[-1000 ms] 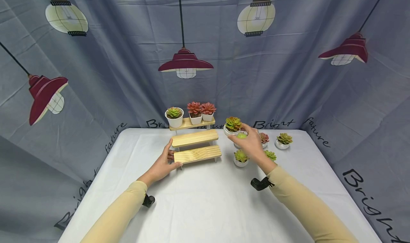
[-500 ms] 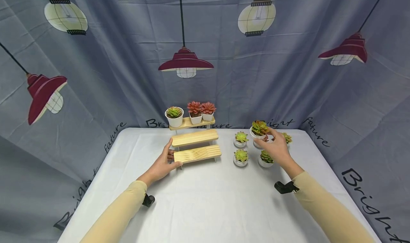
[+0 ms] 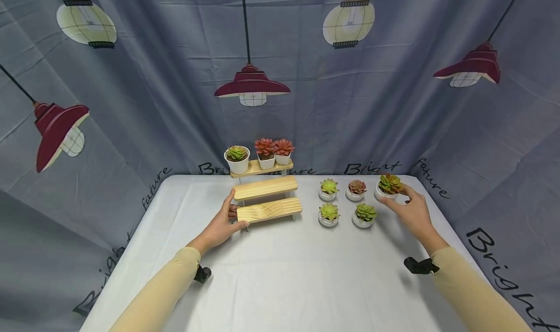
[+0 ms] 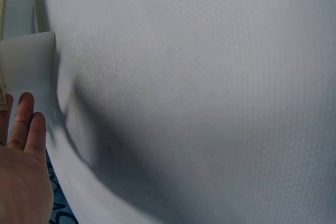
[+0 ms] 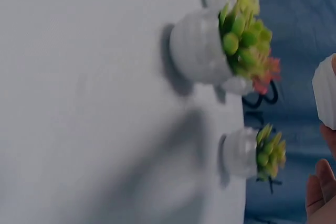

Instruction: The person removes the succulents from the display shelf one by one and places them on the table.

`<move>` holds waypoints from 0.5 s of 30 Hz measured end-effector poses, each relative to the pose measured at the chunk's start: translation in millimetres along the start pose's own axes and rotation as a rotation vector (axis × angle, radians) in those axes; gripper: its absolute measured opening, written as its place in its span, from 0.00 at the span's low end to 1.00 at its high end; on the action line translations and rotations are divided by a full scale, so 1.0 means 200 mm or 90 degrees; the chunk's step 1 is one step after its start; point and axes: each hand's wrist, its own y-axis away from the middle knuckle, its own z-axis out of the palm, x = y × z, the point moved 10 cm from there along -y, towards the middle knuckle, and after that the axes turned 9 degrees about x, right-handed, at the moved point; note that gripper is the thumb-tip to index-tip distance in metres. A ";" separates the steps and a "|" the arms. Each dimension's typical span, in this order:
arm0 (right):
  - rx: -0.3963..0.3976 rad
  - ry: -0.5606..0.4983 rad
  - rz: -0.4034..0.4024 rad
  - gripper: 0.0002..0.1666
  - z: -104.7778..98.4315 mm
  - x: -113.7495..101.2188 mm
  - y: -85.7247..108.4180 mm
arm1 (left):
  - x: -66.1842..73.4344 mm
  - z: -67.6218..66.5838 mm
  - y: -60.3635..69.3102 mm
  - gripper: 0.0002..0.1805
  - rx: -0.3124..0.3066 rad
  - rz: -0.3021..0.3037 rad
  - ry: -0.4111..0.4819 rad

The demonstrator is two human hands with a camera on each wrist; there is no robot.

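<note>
White glazed wall is sitting between thumb and fingers: we are finding the right hand (image 3: 414, 214) gripping a potted succulent (image 3: 388, 186), leaves green with orange, over the far right part of the white table (image 3: 280, 283). Its rosette is pointing upward, leaning slightly rightward in the head view; the pot's axis is standing close to vertical. Right wrist view: we are seeing only part of this pot, at the picture's edge and apart from the cloth, lower fingers bending loosely beside it.

Left hand (image 3: 218, 225): thumb is lying at the near corner of the lowest board, index finger reaching the end of the middle one. We are reading a hold on the left end of the wooden stand (image 3: 269, 210). Its long axis is running left to right, right end angling slightly away from us; three steps are rising toward the back.

Farther out, on the top board, we are counting a green plant (image 3: 237, 159) at the left and two red succulents (image 3: 265, 148) at the right, close together. Between stand and right hand, two lime-green succulents (image 3: 329, 214), a reddish succulent (image 3: 356, 188) and a leafy green succulent (image 3: 364, 215) are standing upright in white pots. Another small plant (image 5: 244, 153) is standing on the cloth in the right wrist view. Behind everything, a grey-blue curtain (image 3: 175, 103) is hanging, printed with lamps.
</note>
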 end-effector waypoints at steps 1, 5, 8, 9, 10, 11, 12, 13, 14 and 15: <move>0.002 -0.002 -0.003 0.54 -0.01 0.01 0.00 | 0.00 0.00 0.00 0.64 0.000 0.001 0.000; 0.005 -0.001 -0.015 0.51 -0.04 0.08 0.01 | 0.00 0.00 0.00 0.64 0.002 0.003 -0.002; 0.001 0.006 -0.011 0.52 -0.05 0.12 0.01 | 0.00 0.00 0.00 0.64 0.004 0.004 -0.005; 0.000 0.008 -0.009 0.52 -0.05 0.14 0.02 | 0.00 0.00 0.00 0.64 0.005 0.004 -0.005; -0.002 0.010 -0.005 0.53 -0.05 0.15 0.02 | 0.00 0.00 0.00 0.64 0.006 0.004 -0.006; -0.007 0.011 0.003 0.54 -0.05 0.17 0.02 | 0.00 0.00 0.00 0.64 0.007 0.003 -0.007; -0.011 0.013 0.009 0.54 -0.05 0.19 0.02 | 0.00 0.00 0.00 0.64 0.007 0.003 -0.007; -0.015 0.015 0.016 0.54 -0.05 0.21 0.02 | 0.00 0.00 0.00 0.64 0.008 0.003 -0.007; -0.018 0.016 0.023 0.55 -0.05 0.23 0.03 | 0.00 0.00 0.00 0.64 0.008 0.003 -0.008; -0.022 0.019 0.029 0.55 -0.05 0.25 0.03 | 0.00 0.00 0.00 0.64 0.009 0.003 -0.008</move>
